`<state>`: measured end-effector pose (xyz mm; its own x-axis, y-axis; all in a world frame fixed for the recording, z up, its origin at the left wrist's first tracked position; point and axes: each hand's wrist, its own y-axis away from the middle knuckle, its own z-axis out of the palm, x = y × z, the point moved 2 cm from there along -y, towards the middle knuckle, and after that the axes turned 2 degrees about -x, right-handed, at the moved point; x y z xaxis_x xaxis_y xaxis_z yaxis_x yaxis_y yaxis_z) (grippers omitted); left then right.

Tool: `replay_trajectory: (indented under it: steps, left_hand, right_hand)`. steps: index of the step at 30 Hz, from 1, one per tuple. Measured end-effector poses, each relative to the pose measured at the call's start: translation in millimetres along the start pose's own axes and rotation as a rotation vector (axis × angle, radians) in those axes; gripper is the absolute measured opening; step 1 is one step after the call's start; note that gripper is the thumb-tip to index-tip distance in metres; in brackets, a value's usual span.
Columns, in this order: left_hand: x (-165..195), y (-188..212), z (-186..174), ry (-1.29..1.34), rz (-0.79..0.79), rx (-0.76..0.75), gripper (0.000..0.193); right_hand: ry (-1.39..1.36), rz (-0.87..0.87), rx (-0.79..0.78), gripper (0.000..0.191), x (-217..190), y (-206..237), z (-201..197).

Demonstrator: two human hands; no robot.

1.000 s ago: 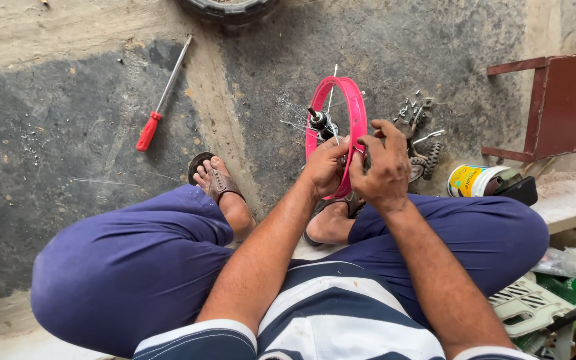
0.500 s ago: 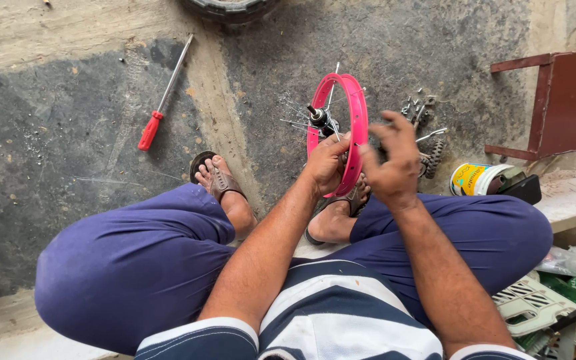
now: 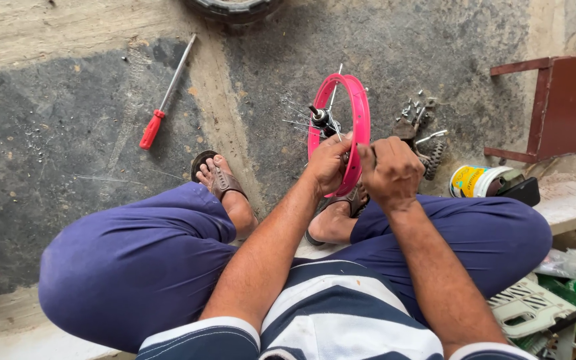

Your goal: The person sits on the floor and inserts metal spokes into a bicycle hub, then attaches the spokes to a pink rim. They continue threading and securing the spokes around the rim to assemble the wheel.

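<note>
Fingers of the left hand (image 3: pixel 328 163) clamp the pink wheel rim (image 3: pixel 361 113), upright between the sandalled feet; the right hand (image 3: pixel 389 172) is fisted at the rim's edge, its contents hidden. Steadying the rim near the hub (image 3: pixel 320 120) seems wise. Loose metal parts (image 3: pixel 418 127) crowd the right; the floor toward the red-handled screwdriver (image 3: pixel 161 100) offers room.

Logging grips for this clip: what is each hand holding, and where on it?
The left hand grips the pink wheel rim at its near edge; the right hand is fisted beside it, contents hidden.
</note>
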<state>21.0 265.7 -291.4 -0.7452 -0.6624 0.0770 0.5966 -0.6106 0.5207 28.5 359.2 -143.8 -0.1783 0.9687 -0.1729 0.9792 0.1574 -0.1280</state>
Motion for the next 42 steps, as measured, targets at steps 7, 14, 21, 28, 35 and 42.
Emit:
replay_trajectory:
  steps: [7,14,21,28,35,42]
  left_hand:
    - [-0.2,2.7,0.4,0.010,-0.008,-0.049,0.023]
    - [-0.7,2.2,1.7,-0.044,-0.001,-0.087,0.029]
    - [-2.4,-2.1,-13.7,-0.173,0.004,-0.032,0.042]
    - [-2.3,1.5,-17.2,-0.316,-0.059,-0.137,0.041]
    - [1.4,4.3,1.8,-0.305,-0.067,0.028,0.046]
    - [2.5,6.1,14.0,-0.335,-0.070,0.084,0.051]
  right_hand:
    - [0.005,0.060,-0.021,0.034,4.5,-0.9,7.5]
    - [-0.443,0.248,-0.005,0.041,0.0,-10.0,6.7]
    - [-1.117,0.675,-0.037,0.051,18.8,-40.0,36.0]
    - [-1.376,0.871,0.023,0.053,57.5,-71.5,63.6]
    - [-1.439,0.885,0.049,0.051,60.7,-79.4,71.2]
    - [-1.453,0.872,0.064,0.052,56.2,-71.5,75.7]
